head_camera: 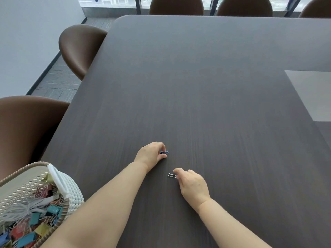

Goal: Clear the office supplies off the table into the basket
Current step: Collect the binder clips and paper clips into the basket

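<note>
A blue paper clip (164, 152) lies on the dark wooden table (197, 86), pinched between the thumb and fingers of my left hand (151, 154). A silver paper clip (171, 175) lies nearer to me, with the fingertips of my right hand (192, 185) closed on its right end. A white woven basket (71, 194) with a rope-like rim sits at the table's near left corner. It holds several coloured binder clips, paper clips and a white cable.
Brown chairs (80, 49) stand along the table's left side and far edge. A pale grey inset panel (315, 93) lies in the tabletop at the right. The table's left edge runs close beside the basket.
</note>
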A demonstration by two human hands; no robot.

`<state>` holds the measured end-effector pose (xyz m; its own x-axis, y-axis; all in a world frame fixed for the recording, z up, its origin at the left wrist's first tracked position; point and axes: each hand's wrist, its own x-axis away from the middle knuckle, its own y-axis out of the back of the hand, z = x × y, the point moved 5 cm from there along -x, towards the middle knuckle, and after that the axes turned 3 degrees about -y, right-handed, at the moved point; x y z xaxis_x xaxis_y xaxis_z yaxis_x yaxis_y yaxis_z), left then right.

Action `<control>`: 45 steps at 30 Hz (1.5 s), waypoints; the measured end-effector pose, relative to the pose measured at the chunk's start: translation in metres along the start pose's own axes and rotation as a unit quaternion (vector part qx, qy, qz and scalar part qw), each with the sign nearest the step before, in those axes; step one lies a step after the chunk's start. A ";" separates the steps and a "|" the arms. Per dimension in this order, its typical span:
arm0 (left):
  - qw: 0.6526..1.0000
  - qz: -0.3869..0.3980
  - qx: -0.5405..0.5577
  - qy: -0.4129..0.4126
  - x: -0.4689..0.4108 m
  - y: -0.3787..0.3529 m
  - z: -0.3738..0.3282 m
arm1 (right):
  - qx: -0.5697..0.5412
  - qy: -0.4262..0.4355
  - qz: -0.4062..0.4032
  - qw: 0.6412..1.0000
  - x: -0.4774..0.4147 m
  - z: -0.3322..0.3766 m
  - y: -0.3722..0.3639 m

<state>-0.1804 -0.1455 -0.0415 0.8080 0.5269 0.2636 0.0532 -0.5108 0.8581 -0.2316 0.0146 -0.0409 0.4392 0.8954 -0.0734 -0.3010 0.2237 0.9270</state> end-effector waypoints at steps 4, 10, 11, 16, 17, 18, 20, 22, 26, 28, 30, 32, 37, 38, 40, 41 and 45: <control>0.999 -0.011 0.009 0.029 0.003 -0.004 0.003 | 0.083 0.001 0.080 0.993 -0.009 0.005 -0.005; 0.998 -0.019 0.030 0.044 0.026 -0.007 0.012 | 0.060 -0.075 0.233 0.968 -0.016 0.009 -0.009; 0.998 -0.021 0.028 0.045 0.032 -0.007 0.013 | 0.061 -0.085 0.248 0.963 -0.016 0.009 -0.011; 0.997 -0.040 0.017 0.060 0.071 -0.010 0.022 | 0.066 -0.100 0.269 0.956 -0.006 0.009 -0.012; 0.996 -0.049 0.024 0.066 0.081 -0.010 0.025 | 0.060 -0.099 0.258 0.959 0.000 0.009 -0.011; 0.995 -0.060 0.035 0.070 0.090 -0.011 0.026 | 0.048 -0.103 0.243 0.963 0.007 0.009 -0.010; 0.991 -0.094 0.069 0.072 0.111 -0.010 0.026 | 0.013 -0.126 0.207 0.970 0.021 0.008 -0.007; 0.981 -0.151 0.101 0.062 0.135 -0.004 0.024 | -0.036 -0.139 0.162 0.976 0.032 0.014 -0.002; 0.951 -0.289 0.112 0.018 0.194 0.029 0.016 | -0.146 -0.101 0.072 0.981 0.034 0.055 0.014; 0.935 -0.343 0.090 0.014 0.231 0.053 0.020 | -0.195 -0.065 0.051 0.977 0.028 0.088 0.023; 0.912 -0.405 0.063 0.030 0.270 0.079 0.036 | -0.230 -0.021 0.041 0.972 0.021 0.131 0.033; 0.886 -0.458 0.045 0.063 0.308 0.104 0.062 | -0.246 0.041 0.040 0.968 0.017 0.179 0.039; 0.881 -0.447 0.034 0.153 0.355 0.134 0.131 | -0.225 0.180 0.067 0.955 0.006 0.285 0.041; 0.892 -0.422 0.037 0.158 0.355 0.136 0.142 | -0.208 0.192 0.064 0.957 0.000 0.299 0.039; 0.920 -0.352 0.032 0.166 0.351 0.135 0.166 | -0.163 0.215 0.060 0.961 -0.009 0.321 0.030; 0.933 -0.322 0.012 0.161 0.350 0.134 0.174 | -0.138 0.224 0.065 0.962 -0.013 0.330 0.023; 0.946 -0.301 -0.083 0.085 0.355 0.139 0.196 | -0.044 0.208 0.098 0.972 -0.015 0.339 -0.004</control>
<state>0.2291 -0.1627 0.0844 0.5533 0.7975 -0.2404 0.3703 0.0230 0.9286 0.0498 -0.1298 0.0806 -0.0095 0.9982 -0.0587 -0.4243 0.0492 0.9042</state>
